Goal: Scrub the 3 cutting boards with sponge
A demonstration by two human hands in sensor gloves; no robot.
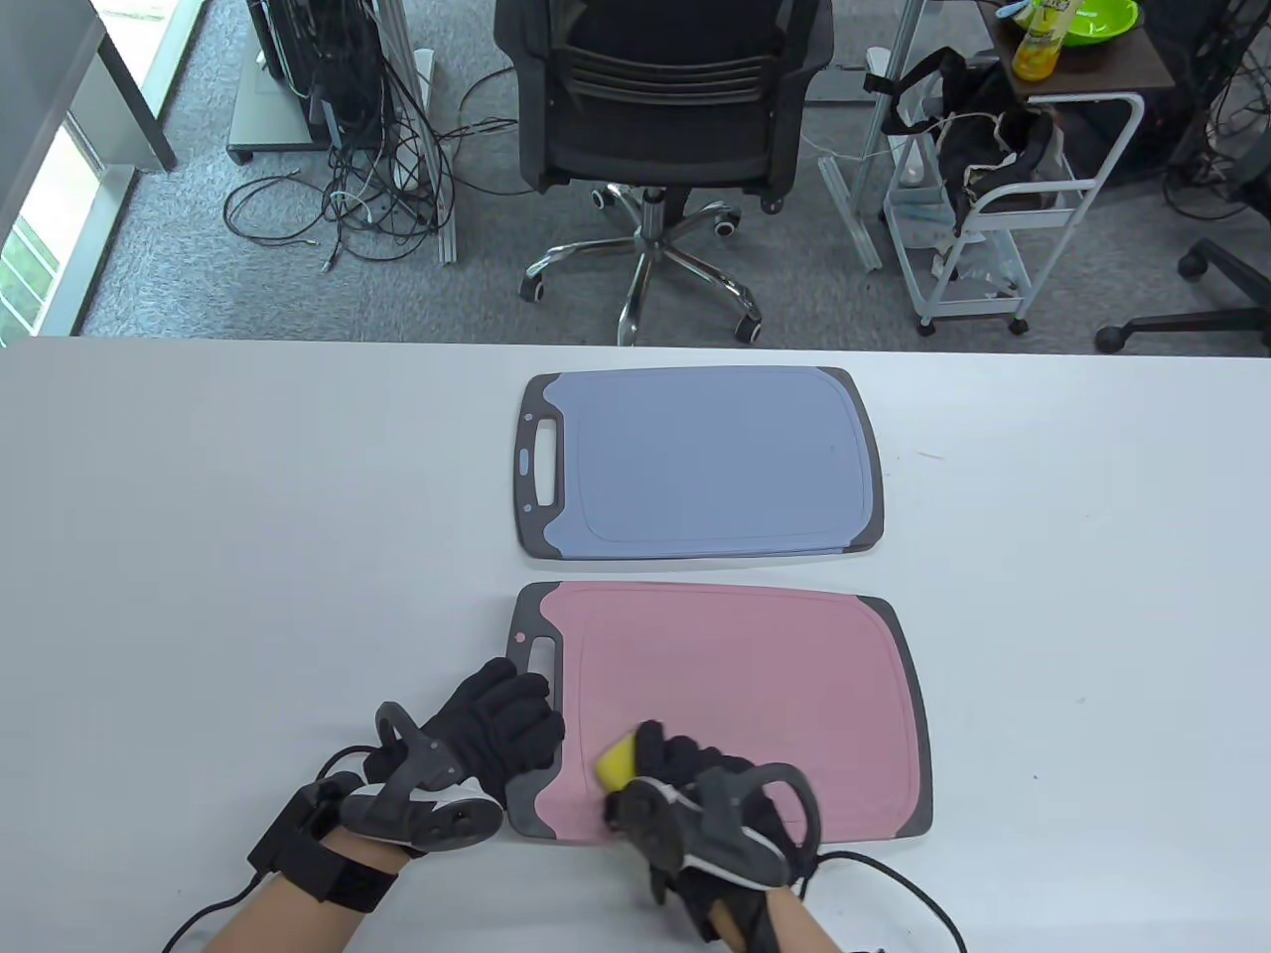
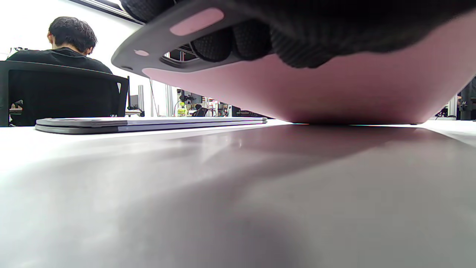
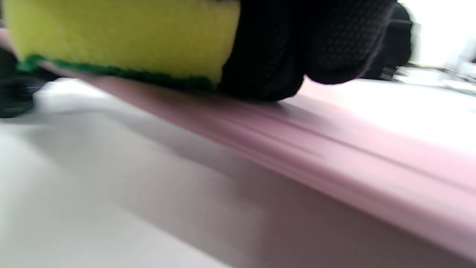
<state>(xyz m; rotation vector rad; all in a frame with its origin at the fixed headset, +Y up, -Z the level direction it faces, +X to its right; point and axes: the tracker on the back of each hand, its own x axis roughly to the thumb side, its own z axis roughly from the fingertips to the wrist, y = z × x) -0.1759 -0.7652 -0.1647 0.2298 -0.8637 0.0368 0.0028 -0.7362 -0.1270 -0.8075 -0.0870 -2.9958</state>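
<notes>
Nearest the person on the white desk (image 1: 248,556) lay the pink cutting board (image 1: 735,685), its grey handle end pointing toward the left hand (image 1: 487,740). That hand gripped the handle end: the left wrist view showed its gloved fingers (image 2: 238,42) curled under the board beside the handle slot, with that end raised off the desk while the far edge still touched the surface. The right hand (image 1: 695,784) worked over the near left corner of the pink board, its grip pinching a yellow sponge (image 1: 618,762). In the right wrist view the sponge (image 3: 122,37) had its green scouring face downward, apparently pressed against the pink surface, though the blur there left the contact uncertain. Beyond the pink board, farther from the person, the blue cutting board (image 1: 700,462) lay flat on the desk, apart from the pink one, its handle likewise to the left. From the low left wrist view it looked like a layered stack (image 2: 148,123), possibly two boards, but this could not be settled. Past the desk's far edge stood a black office chair (image 1: 665,99), and a wire cart (image 1: 1003,199) stood to the chair's right.
</notes>
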